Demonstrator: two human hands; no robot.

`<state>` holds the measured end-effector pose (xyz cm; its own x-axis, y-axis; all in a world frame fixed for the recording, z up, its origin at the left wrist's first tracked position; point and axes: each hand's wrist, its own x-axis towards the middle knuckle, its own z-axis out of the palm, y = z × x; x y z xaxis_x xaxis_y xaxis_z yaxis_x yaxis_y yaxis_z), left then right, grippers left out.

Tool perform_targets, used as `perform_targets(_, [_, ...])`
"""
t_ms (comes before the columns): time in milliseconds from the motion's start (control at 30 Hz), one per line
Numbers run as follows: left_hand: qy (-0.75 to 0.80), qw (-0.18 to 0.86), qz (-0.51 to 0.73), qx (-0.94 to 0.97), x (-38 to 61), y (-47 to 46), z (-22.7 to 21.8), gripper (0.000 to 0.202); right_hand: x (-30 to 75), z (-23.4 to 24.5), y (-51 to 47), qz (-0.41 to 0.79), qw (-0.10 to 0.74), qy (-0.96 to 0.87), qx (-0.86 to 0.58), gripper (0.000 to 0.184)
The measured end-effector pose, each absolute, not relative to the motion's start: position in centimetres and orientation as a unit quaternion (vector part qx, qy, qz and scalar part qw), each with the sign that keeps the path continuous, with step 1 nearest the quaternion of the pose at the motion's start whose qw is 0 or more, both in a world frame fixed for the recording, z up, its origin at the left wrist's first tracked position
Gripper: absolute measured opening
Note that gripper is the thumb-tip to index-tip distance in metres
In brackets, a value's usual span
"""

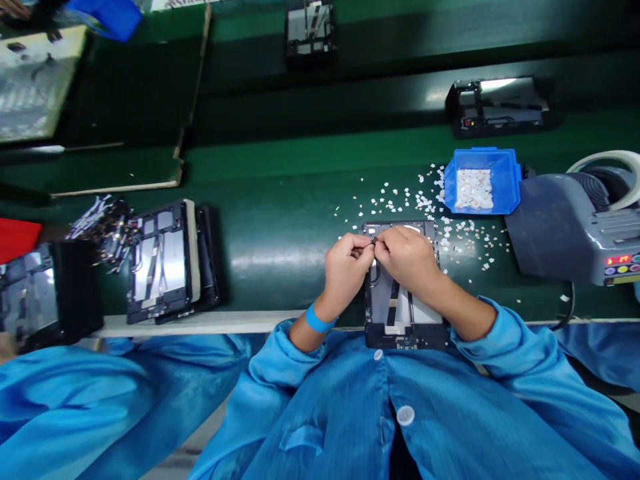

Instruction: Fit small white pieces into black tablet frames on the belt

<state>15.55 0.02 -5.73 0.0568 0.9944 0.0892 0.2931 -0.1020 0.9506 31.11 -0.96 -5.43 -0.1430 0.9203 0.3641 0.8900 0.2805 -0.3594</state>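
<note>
My left hand (344, 265) and my right hand (407, 257) meet in a pinch over the top edge of an opened black tablet chassis (400, 320) lying on the green bench. Both sets of fingers are closed on a tiny dark part (374, 241) held between them; it is too small to name. A blue band circles my left wrist. The chassis shows grey inner plates and flat cables, its upper half hidden under my hands.
A blue bin (481, 180) of small white scraps stands behind right, with scraps strewn on the bench around it. A grey tape dispenser (575, 223) sits at the right. Stacked chassis (167, 263) lie at the left; more units (495, 105) ride the conveyor behind.
</note>
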Motion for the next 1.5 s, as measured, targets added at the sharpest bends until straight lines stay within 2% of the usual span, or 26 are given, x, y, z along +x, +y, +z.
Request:
perform_targets(100, [0.523, 0.389, 0.428, 0.626, 15.5, 0.0, -5.6, 0.009, 31.2, -5.4, -0.4, 0.059, 0.269, -0.75, -0.601, 0.021])
perform_targets(233, [0.535, 0.456, 0.424, 0.571, 15.6, 0.4, -6.1, 0.002, 33.1, -4.6, 0.6, 0.116, 0.298, -0.732, -0.601, 0.016])
perform_targets(367, [0.54, 0.508, 0.43, 0.515, 15.7, 0.8, -6.5, 0.007, 34.6, -3.8, 0.0, 0.099, 0.327, -0.724, -0.599, 0.017])
perform_targets(667, [0.54, 0.462, 0.428, 0.558, 15.8, 0.3, -6.0, 0.002, 31.9, -5.6, -1.2, 0.077, 0.289, -0.757, -0.581, 0.022])
perform_targets(967, [0.529, 0.475, 0.415, 0.567, 15.7, 0.5, -6.0, 0.004, 32.4, -4.5, 0.6, 0.207, 0.284, -0.731, -0.585, 0.009])
perform_targets(1033, [0.536, 0.488, 0.412, 0.551, 15.6, 0.6, -6.2, 0.004, 34.6, -3.7, 0.8, 0.195, 0.295, -0.715, -0.603, 0.007])
perform_targets(1133, [0.539, 0.511, 0.414, 0.526, 15.4, 0.9, -6.6, 0.006, 40.1, -2.5, 0.8, 0.115, 0.307, -0.635, -0.699, 0.005])
perform_targets(1267, [0.53, 0.523, 0.413, 0.524, 15.3, 1.0, -6.5, 0.006, 44.6, -1.3, 0.2, 0.02, 0.223, -0.542, -0.81, 0.02])
perform_targets(1400, [0.528, 0.481, 0.386, 0.584, 14.2, 0.7, -5.3, 0.007, 40.3, -0.7, -0.6, 0.139, 0.245, -0.621, -0.732, 0.016])
perform_targets(1500, [0.537, 0.375, 0.363, 0.663, 12.5, 1.1, -4.5, 0.009, 35.8, -0.5, 0.3, 0.245, 0.236, -0.657, -0.673, 0.017])
